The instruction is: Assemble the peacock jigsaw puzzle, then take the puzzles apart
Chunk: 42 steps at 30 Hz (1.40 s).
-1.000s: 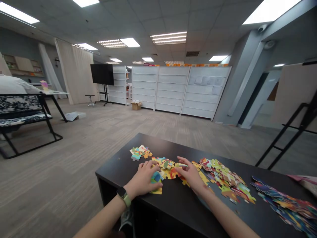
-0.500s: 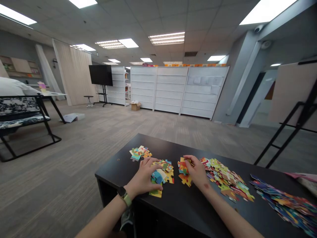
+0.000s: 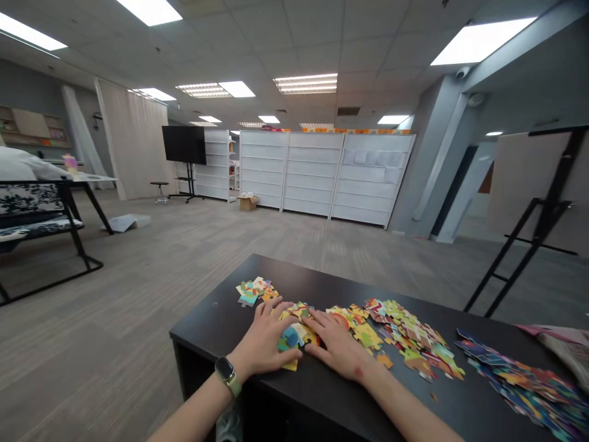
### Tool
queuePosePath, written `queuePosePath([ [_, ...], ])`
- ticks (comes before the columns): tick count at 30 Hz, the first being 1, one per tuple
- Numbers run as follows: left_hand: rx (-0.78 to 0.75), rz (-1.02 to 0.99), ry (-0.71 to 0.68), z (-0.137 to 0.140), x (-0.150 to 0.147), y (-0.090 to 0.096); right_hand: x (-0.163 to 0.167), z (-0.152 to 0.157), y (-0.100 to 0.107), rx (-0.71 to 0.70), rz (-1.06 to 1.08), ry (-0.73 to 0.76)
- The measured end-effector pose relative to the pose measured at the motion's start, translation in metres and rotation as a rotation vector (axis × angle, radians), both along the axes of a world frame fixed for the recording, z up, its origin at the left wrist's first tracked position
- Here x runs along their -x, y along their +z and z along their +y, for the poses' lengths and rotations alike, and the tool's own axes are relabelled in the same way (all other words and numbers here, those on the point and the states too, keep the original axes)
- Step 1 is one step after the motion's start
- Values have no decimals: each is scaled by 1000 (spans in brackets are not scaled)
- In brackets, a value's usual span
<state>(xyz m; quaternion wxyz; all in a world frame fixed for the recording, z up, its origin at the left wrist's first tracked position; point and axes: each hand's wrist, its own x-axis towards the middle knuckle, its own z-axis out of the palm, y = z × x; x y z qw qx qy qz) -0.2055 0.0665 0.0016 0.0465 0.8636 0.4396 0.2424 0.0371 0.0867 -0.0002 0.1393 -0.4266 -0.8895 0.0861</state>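
Observation:
My left hand, with a watch on its wrist, curves around the left side of a pile of jigsaw puzzle pieces on the black table. Its fingers are apart. From the other side my right hand reaches over the same pile, fingers stretched out and partly covering it. Just right of that hand lie yellow and orange puzzle pieces. A smaller group of puzzle pieces sits beyond my left fingertips. Under my palms some pieces are hidden.
A larger heap of red, green and brown puzzle pieces spreads to the right. Farther right are dark blue and multicoloured pieces, with a pink and grey cloth item behind them. The black table's left edge is close to my left forearm.
My right hand has moved left, from the orange pieces to the pile by my left hand, and its fingers have spread. Yellow pieces now show to its right. The view has tilted up slightly.

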Motion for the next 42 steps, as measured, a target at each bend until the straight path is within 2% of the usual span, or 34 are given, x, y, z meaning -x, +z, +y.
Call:
queuePosePath([
  [5, 125, 55, -2, 6, 1, -6, -4, 8, 3, -123, 23, -4],
  [11, 131, -18, -8, 8, 2, -5, -5, 15, 0, -157, 24, -24],
  [17, 129, -127, -148, 2, 0, 0, -5, 14, -1, -199, 16, 0],
  [23, 132, -217, -225, 6, -3, -9, -7, 12, -4, -216, 64, -11],
  [28, 112, -247, -209, 9, -1, -14, -8, 18, -10, -197, 37, -30],
  [34, 100, -310, -121, 9, 1, -5, -12, 27, -9, -227, 36, -55],
  [38, 120, -236, -39, 8, -1, 0, -18, 31, -8, -273, 65, -150],
  [42, 144, -35, -120, 4, -2, 4, -22, 31, -6, -306, 84, -216],
])
